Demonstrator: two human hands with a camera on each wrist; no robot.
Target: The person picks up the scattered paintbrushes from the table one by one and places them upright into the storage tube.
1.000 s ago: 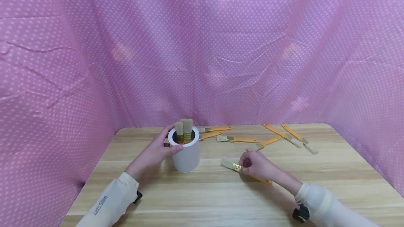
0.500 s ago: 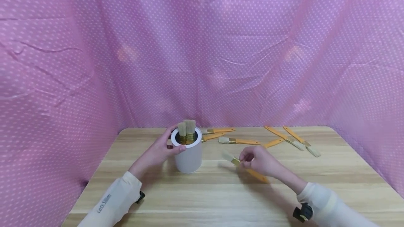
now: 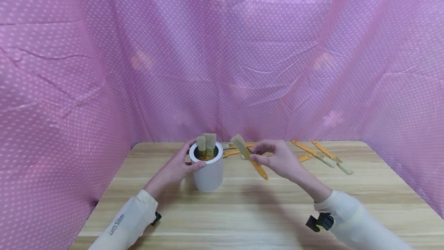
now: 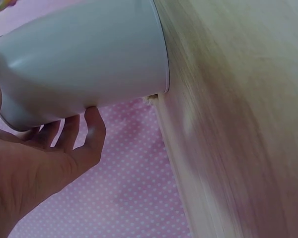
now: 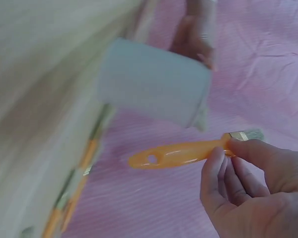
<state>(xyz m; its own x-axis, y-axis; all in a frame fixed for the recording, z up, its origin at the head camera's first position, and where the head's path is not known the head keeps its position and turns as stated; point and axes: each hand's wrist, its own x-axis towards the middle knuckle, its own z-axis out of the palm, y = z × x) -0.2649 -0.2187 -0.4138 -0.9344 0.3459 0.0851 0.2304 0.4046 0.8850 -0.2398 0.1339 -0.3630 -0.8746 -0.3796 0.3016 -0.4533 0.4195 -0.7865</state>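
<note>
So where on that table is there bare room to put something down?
The near strip of the table between the two sleeves is bare, as is the left edge beside the white can. The far side behind the right hand is crowded with loose brushes.

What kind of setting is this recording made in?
Probably a staged recording booth, not a workshop: pink dotted cloth hangs round a wooden table that bears only a white can and loose paintbrushes.

Brush (image 3: 247, 154) now lifted, beside cup (image 3: 208, 173)
</note>
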